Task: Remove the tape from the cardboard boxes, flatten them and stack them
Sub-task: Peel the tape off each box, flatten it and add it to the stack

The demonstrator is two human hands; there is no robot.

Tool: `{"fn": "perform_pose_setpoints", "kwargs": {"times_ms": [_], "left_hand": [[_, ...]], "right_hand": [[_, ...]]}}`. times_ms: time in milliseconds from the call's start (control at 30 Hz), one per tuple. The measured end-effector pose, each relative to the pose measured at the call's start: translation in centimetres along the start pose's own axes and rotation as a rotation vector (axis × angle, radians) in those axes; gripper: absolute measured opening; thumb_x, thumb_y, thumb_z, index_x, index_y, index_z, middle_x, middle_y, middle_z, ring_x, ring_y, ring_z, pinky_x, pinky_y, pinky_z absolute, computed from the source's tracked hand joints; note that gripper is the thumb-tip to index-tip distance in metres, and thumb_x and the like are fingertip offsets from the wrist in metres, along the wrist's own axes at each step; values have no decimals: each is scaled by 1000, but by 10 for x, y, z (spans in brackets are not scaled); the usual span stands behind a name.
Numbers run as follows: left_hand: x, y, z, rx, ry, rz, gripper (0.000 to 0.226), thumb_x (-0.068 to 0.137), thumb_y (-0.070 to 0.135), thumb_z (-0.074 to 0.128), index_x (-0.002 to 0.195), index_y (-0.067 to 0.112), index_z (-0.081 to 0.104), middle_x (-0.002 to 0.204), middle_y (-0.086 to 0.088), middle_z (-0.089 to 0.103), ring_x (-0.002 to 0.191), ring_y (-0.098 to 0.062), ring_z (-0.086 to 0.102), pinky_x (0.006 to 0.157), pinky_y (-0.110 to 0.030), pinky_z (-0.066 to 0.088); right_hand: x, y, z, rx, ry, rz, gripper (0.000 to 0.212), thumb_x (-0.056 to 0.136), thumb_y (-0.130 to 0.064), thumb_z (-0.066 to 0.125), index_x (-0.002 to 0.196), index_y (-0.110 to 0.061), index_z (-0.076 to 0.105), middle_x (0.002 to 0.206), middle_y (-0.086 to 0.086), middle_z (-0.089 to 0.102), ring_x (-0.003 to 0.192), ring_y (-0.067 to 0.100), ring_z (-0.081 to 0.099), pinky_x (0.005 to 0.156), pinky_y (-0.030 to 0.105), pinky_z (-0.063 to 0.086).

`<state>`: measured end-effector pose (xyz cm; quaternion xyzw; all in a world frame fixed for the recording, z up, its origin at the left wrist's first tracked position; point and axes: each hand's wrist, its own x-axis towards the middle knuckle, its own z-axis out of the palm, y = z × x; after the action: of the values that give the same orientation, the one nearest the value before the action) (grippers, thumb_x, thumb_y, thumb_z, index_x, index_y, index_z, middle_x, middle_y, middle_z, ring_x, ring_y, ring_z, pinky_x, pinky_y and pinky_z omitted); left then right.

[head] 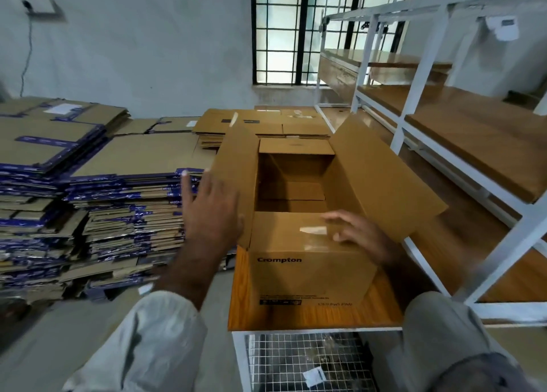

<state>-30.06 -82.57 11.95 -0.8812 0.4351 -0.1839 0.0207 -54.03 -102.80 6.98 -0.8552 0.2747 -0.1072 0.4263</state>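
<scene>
Stacks point(88, 184): flattened cardboard lay piled on the far left, the place for this box once flat.
Left hand point(211, 205): I saw its grip wide, fingers spread against the outside of the box's left flap point(236, 169).
Box point(310, 261): it stood open on the worktop point(310, 317), flaps up.
Tape point(313, 230): a clear strip clung to the near flap.
Right hand point(359, 233): its fingers rested relaxed on the tape, holding nothing.
Advice: I judged it best to lift a tape corner and peel low along the flap.
</scene>
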Motion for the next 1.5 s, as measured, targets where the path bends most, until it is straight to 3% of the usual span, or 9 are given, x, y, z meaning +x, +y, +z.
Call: {"fn": "perform_pose_setpoints", "kwargs": {"times_ms": [167,300,533,700,933,1133,1267,1433,1500], "left_hand": [[23,39,-30,189,-310,71,49,94,66,50,129,33,62,154,-9,47,155,-41,12,112,-74,-17],[42,66,0,-122,-461,213,38,101,50,48,127,26,60,138,-4,60,138,-28,46,122,-67,0],[54,88,47,-584,-395,181,56,102,62,38,140,25,53,141,-6,56,135,-27,46,123,-55,10],[67,80,35,-583,-418,273,119,48,107,37,141,34,50,140,-3,51,132,-29,45,116,-55,26],[64,78,-1,-663,-69,259,76,64,73,80,123,35,51,125,6,52,125,-19,44,115,-49,25],[19,72,-55,-454,53,293,50,80,59,76,113,35,47,115,10,56,104,-12,51,90,-34,45],[-2,51,-83,-492,-291,436,63,73,89,52,92,29,57,86,9,64,76,-10,62,66,-33,53],[-13,42,-80,-781,-662,478,48,93,70,40,110,31,63,109,7,70,94,-8,69,82,-34,57],[-17,55,-53,-706,-658,475,42,99,56,55,130,29,59,125,6,63,109,-12,61,90,-34,52]], "right_hand": [[-10,-2,-1,104,81,-31,56,78,-60,61,131,-43,62,138,-15,57,122,8,56,95,35,48],[-18,-12,22,29,193,-29,43,90,-44,73,131,-41,61,129,-21,62,116,2,59,90,31,53],[-14,-8,47,-74,458,13,48,87,-34,79,131,-26,63,128,-10,64,117,10,59,90,30,53],[-13,-6,44,-113,471,1,55,84,-39,80,134,-28,59,134,-9,58,124,13,52,102,42,50],[-3,-40,12,-367,637,-43,69,82,-47,78,141,-34,47,146,-8,46,137,18,41,114,55,34],[-23,-99,-22,-874,419,-45,69,82,-62,72,141,-40,44,145,-8,50,141,19,39,120,54,19],[-57,-119,-18,-777,130,-37,36,88,-67,64,106,-36,59,91,-17,61,83,3,59,71,24,44],[-86,-105,0,-607,-304,105,95,64,-101,46,130,-34,61,117,-19,65,97,-3,60,85,24,51],[-83,-80,14,-546,-210,92,69,79,-79,64,126,-29,64,111,-16,63,92,-4,59,78,16,47]]}}
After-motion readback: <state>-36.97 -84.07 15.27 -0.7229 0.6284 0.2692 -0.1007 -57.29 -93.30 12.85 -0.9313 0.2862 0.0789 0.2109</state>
